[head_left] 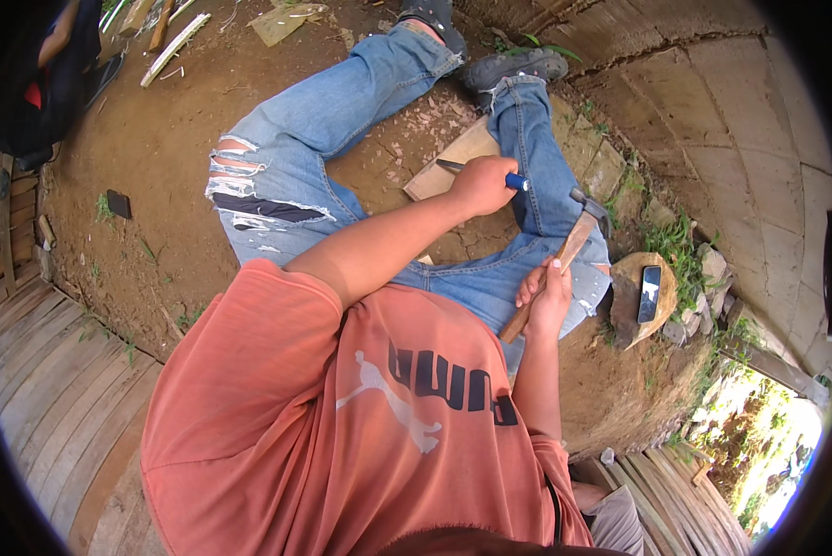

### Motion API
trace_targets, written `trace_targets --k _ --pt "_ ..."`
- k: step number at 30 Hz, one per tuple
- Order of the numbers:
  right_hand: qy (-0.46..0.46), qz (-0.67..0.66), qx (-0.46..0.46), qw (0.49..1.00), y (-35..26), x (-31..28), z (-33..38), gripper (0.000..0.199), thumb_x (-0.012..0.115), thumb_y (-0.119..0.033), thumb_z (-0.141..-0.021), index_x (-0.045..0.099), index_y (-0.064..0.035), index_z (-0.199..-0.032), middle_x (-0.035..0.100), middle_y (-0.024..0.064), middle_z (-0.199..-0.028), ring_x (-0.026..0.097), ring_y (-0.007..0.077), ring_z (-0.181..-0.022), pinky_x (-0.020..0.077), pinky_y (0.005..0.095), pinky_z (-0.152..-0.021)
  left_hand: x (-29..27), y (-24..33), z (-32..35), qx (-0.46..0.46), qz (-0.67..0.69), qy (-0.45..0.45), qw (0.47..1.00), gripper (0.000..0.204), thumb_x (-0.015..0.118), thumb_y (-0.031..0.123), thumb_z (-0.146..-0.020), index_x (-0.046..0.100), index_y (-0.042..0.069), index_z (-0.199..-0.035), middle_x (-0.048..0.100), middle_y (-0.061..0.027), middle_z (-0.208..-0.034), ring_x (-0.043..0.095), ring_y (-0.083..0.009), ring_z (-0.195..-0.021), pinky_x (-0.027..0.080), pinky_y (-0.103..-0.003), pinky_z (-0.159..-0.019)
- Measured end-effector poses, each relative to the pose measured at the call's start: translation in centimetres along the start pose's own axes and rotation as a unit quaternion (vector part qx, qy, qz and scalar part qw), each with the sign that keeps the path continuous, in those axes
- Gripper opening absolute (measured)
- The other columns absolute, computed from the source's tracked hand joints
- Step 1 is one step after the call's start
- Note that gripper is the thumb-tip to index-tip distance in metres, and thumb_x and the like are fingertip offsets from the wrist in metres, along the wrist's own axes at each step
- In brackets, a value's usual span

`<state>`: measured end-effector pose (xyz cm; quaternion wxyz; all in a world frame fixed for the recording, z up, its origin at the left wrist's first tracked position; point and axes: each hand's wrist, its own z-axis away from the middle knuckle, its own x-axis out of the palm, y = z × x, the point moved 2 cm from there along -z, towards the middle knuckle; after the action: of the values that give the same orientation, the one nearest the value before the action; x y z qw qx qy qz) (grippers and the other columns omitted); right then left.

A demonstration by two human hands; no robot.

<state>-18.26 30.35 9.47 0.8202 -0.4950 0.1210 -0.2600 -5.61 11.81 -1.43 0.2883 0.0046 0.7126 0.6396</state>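
Note:
My left hand (481, 188) is closed round a chisel (518, 183); its blue handle end sticks out on the right and its dark blade on the left. Beneath the blade, a pale wooden board (439, 176) lies between my legs, partly hidden by my hand and leg. My right hand (547, 292) grips a claw hammer (578, 239) by its wooden handle. The dark metal head is up over my right thigh, apart from the chisel. Wood chips (434, 120) are scattered on the dirt beside the board.
A phone (650, 292) lies on a stump-like block (627, 296) at my right, near stones and weeds. A block wall (703, 120) rises beyond. Wood scraps (175, 51) and another person (59, 83) are at far left. A dark flat object (117, 204) lies on the dirt.

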Motion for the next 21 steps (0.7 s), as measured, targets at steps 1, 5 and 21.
trace_targets --k 1,5,21 --pt "0.007 0.017 -0.039 0.999 -0.2 0.5 0.3 0.024 0.048 -0.034 -0.118 0.049 -0.0107 -0.112 0.046 0.0022 -0.068 0.045 0.013 -0.049 0.0412 0.0302 -0.044 0.0 0.0 -0.1 -0.001 -0.001 -0.001 1.0 0.014 0.076 0.016 -0.089 0.068 0.006 -0.091 0.072 -0.0196 -0.088 0.071 -0.0437 -0.089 0.053 -0.053 -0.075" --pt "0.03 0.231 -0.102 0.967 0.5 1.1 0.7 0.023 0.049 -0.03 -0.118 0.048 -0.0085 -0.112 0.049 0.0012 -0.069 0.047 0.0103 -0.05 0.0414 0.0285 -0.043 0.0 0.2 -0.4 -0.015 -0.005 -0.005 1.0 0.013 0.076 0.017 -0.09 0.069 0.006 -0.093 0.073 -0.0199 -0.09 0.071 -0.0436 -0.09 0.053 -0.053 -0.076" --pt "-0.004 0.107 -0.038 0.993 0.7 1.7 -0.3 0.023 0.046 -0.031 -0.118 0.049 -0.0091 -0.112 0.048 0.0024 -0.069 0.046 0.0122 -0.05 0.0417 0.0298 -0.044 -1.1 -1.8 0.7 -0.044 -0.036 0.006 0.998 0.014 0.074 0.021 -0.089 0.07 0.007 -0.089 0.073 -0.0198 -0.088 0.071 -0.0437 -0.089 0.055 -0.053 -0.077"
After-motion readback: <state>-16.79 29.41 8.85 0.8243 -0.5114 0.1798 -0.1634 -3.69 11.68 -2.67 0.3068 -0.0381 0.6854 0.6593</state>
